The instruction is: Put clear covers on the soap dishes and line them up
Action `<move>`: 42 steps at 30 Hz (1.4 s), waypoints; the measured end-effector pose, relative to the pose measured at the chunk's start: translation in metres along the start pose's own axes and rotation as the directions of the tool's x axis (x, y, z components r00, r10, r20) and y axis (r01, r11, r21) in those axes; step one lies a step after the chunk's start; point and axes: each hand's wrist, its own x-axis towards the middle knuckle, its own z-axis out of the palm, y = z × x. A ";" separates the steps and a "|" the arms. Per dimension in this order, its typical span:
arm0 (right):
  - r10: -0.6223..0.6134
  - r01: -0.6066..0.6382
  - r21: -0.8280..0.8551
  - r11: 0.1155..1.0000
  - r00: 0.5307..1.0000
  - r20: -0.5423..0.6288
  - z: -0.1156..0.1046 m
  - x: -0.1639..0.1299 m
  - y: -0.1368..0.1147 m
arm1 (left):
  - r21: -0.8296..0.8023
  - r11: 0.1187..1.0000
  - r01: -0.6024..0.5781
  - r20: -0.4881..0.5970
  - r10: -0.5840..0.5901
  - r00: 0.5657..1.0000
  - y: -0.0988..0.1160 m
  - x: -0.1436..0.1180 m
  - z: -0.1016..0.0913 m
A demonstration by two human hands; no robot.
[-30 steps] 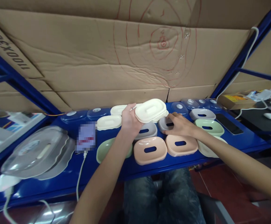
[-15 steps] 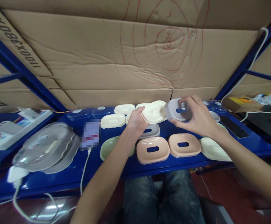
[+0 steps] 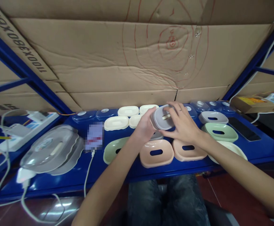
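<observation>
Above the middle of the blue shelf, my right hand grips a grey oval soap dish with a slot in its base. Pale cream shows through that slot, from the cream oval tray lying against the dish. My left hand is closed around the left side of the stacked pair, holding the cream tray, mostly hidden now. Just below the hands sit two peach slotted dishes, one left and one right. A green dish is partly covered by my left forearm.
Several cream trays and clear lids line the back. On the right are a grey dish, a green dish and a black phone. Large grey lidded containers and a white cable occupy the left.
The grey dish has come left from beside the cream tray and now lies against it, covering most of it. My right hand moved left with the dish; both hands still grip.
</observation>
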 end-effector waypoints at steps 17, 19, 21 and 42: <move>0.407 -0.281 0.446 0.850 0.888 -0.216 -0.012 -0.005 0.024 | 0.322 0.904 -0.280 0.178 0.233 0.956 -0.003 -0.007 0.003; 0.473 -0.333 0.508 0.794 0.864 -0.172 -0.011 -0.003 0.023 | 0.369 0.871 -0.323 0.187 0.271 0.944 -0.002 -0.008 0.004; 0.491 -0.353 0.506 0.787 0.854 -0.169 -0.010 -0.001 0.020 | 0.415 0.852 -0.320 0.142 0.287 0.947 -0.002 -0.008 0.005; 0.387 -0.222 -0.361 0.906 0.778 0.494 -0.001 0.009 0.110 | 0.288 0.914 -0.284 -0.333 0.374 0.866 0.011 0.010 -0.016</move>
